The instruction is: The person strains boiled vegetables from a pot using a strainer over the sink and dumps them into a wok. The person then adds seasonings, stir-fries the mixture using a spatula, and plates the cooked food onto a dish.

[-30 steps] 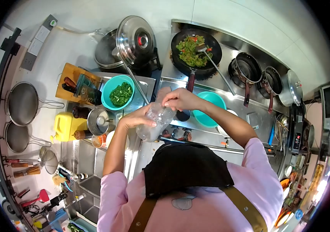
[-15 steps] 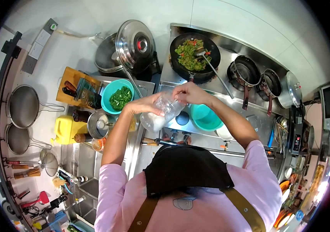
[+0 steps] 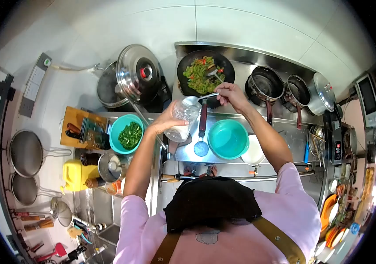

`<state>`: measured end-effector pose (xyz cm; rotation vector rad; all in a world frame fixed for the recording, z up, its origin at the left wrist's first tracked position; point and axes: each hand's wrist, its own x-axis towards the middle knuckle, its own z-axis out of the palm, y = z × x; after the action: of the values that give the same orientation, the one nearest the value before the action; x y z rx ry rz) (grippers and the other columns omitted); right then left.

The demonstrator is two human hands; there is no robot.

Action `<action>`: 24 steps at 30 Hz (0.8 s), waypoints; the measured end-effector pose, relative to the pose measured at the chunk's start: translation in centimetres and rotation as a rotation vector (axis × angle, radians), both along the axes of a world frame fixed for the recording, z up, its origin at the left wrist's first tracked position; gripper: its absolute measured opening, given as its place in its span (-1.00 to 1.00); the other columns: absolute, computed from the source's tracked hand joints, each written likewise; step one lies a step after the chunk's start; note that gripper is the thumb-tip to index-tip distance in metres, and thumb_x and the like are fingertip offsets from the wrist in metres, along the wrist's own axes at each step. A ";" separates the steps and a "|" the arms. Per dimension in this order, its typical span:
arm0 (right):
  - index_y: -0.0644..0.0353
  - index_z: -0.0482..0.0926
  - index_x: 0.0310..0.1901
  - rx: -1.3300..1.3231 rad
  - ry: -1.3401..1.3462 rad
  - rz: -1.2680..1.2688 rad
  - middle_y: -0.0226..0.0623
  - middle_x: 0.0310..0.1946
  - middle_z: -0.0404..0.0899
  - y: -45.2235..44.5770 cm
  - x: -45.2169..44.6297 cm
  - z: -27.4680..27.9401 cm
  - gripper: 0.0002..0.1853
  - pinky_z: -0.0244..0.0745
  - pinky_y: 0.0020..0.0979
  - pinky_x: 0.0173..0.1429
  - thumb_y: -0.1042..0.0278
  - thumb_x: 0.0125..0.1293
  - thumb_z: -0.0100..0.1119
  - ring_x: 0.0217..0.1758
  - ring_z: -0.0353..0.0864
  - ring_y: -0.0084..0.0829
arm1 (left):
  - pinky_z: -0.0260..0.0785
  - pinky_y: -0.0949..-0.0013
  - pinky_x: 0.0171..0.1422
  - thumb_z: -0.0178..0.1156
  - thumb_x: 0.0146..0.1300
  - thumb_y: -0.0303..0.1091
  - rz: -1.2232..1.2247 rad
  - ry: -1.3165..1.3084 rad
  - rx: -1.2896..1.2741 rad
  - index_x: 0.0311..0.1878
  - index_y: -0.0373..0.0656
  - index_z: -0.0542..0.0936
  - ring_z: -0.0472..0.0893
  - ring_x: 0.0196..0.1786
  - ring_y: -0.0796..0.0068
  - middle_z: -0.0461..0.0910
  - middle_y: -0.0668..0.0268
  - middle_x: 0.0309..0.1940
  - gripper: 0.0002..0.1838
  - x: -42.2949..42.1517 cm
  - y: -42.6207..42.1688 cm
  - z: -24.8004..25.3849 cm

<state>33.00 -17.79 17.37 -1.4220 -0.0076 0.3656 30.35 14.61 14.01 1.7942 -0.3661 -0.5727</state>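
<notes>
My left hand (image 3: 170, 121) is wrapped round a clear jar (image 3: 187, 115), tilted, with white grains in its lower part. In my right hand (image 3: 231, 96) I pinch the handle of a metal spoon (image 3: 207, 96). Its bowl is at the jar's mouth, and whether anything lies in it I cannot tell. Just beyond my hands, a black wok (image 3: 183, 86) sits on the stove. It holds chopped green vegetables (image 3: 199, 75) with red bits, and a spatula (image 3: 213, 71) rests in it, its handle partly hidden by my right hand.
Left of the jar stands a teal bowl (image 3: 114, 140) of chopped greens; an empty-looking teal bowl (image 3: 225, 152) and a white bowl (image 3: 253, 154) are on the right. A large lidded pot (image 3: 137, 75) and two dark saucepans (image 3: 265, 83) flank the wok. A knife block (image 3: 95, 127) stands at left.
My right hand has moved away from the jar, up and to the right, drawing the spoon out to the jar's mouth. The camera view has shifted, so the stove appears lower.
</notes>
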 end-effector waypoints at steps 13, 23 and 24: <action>0.21 0.66 -0.15 -0.936 -0.634 -0.432 -0.01 -0.30 0.70 -2.3 13.6 -4.2 -0.82 0.55 -0.04 -0.11 0.33 0.37 0.12 -0.24 0.66 0.11 | 0.18 0.20 0.51 0.65 -0.15 -0.06 0.200 0.058 -0.008 0.54 -0.26 0.06 0.37 0.42 0.13 0.42 0.00 0.31 0.27 -3.0 0.1 -1.4; 0.31 0.60 -0.18 -0.328 -0.298 -0.487 -0.25 -0.46 0.64 -3.2 14.0 -2.0 -0.84 0.52 -0.46 -0.45 0.41 0.42 0.06 -0.49 0.65 -0.49 | 0.13 0.18 0.55 0.63 -0.09 -0.20 0.293 -0.012 -0.032 0.57 -0.10 0.00 0.30 0.48 0.15 0.33 0.01 0.40 0.23 -4.2 0.0 0.3; 0.31 0.61 -0.17 -0.250 -0.258 -0.428 -0.26 -0.47 0.63 -3.4 12.6 -1.6 -0.84 0.52 -0.47 -0.45 0.42 0.41 0.07 -0.50 0.64 -0.49 | 0.12 0.18 0.55 0.63 -0.08 -0.21 0.296 -0.018 -0.024 0.57 -0.09 0.00 0.30 0.48 0.14 0.33 0.01 0.40 0.23 -4.3 0.0 0.4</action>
<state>45.64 -21.20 15.82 -1.6623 0.1349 -0.1774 26.09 14.58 14.36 1.7892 -0.1145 -0.3416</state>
